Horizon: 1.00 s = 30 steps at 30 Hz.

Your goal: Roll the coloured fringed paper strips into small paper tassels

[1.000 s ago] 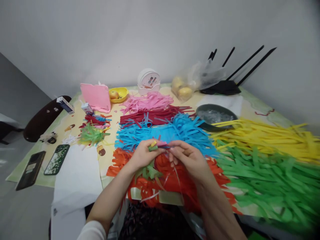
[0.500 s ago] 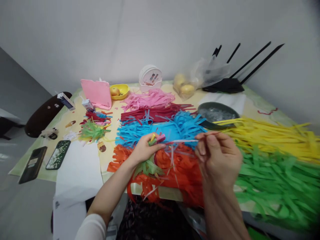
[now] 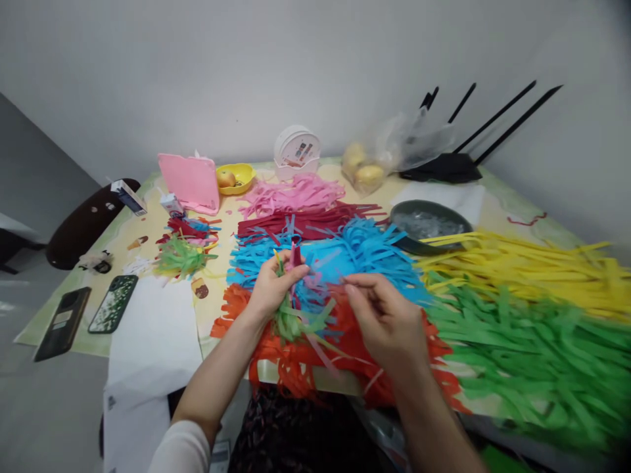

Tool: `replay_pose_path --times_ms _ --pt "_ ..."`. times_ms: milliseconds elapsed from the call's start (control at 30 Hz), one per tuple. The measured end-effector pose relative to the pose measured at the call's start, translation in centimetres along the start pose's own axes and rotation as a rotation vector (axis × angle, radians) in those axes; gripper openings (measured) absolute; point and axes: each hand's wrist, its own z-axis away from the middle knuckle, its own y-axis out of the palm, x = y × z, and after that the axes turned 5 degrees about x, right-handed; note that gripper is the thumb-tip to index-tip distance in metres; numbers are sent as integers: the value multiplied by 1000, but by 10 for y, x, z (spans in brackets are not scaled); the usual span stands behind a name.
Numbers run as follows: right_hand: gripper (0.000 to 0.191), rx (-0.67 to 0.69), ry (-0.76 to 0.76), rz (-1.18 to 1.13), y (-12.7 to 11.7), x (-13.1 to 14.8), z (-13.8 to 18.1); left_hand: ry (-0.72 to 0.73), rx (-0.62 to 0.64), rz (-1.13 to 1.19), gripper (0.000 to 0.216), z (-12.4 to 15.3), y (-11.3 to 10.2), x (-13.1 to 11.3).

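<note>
My left hand (image 3: 273, 284) is closed round a tassel of crepe-paper strips (image 3: 290, 320), green, pink, blue and dark red. Its twisted upper end sticks out above my thumb, and the loose strips hang below over the orange pile. My right hand (image 3: 387, 315) is to the right of the tassel, thumb and forefinger pinched together; whatever is between their tips is too small to make out. Beneath both hands lie blue fringed strips (image 3: 379, 253) and orange fringed strips (image 3: 236, 312). A smaller heap of mixed tassels (image 3: 182, 253) rests on the left of the table.
Yellow strips (image 3: 532, 269) and green strips (image 3: 532, 355) cover the right side. Dark red strips (image 3: 315, 222) and pink strips (image 3: 296, 195) lie behind. A dark bowl (image 3: 428, 223), a pink tablet case (image 3: 190, 184), two phones (image 3: 113, 305) and a black router (image 3: 441, 169) stand around.
My right hand has moved left and slightly down towards the tassel; the thin strip stretched between my hands no longer shows. My left hand has turned the tassel more upright, its strips spreading downward.
</note>
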Motion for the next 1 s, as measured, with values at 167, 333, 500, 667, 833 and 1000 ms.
replay_pose_path --times_ms 167,333,500,667,833,1000 --pt "18 87 1 4 15 0 -12 -25 22 -32 37 2 2 -5" --pt "21 111 79 -89 17 -2 -18 25 9 -37 38 0 -1 -2" --pt "21 122 121 -135 19 -2 -19 21 -10 -42 38 -2 -1 0" --pt "23 158 135 -139 18 -7 -20 70 0 -114 32 -1 -1 -1" --pt "23 229 145 -143 19 -10 -22 121 -4 -236 25 1 0 -1" --pt "21 179 145 -135 19 -8 -23 93 -3 -180 28 0 1 0"
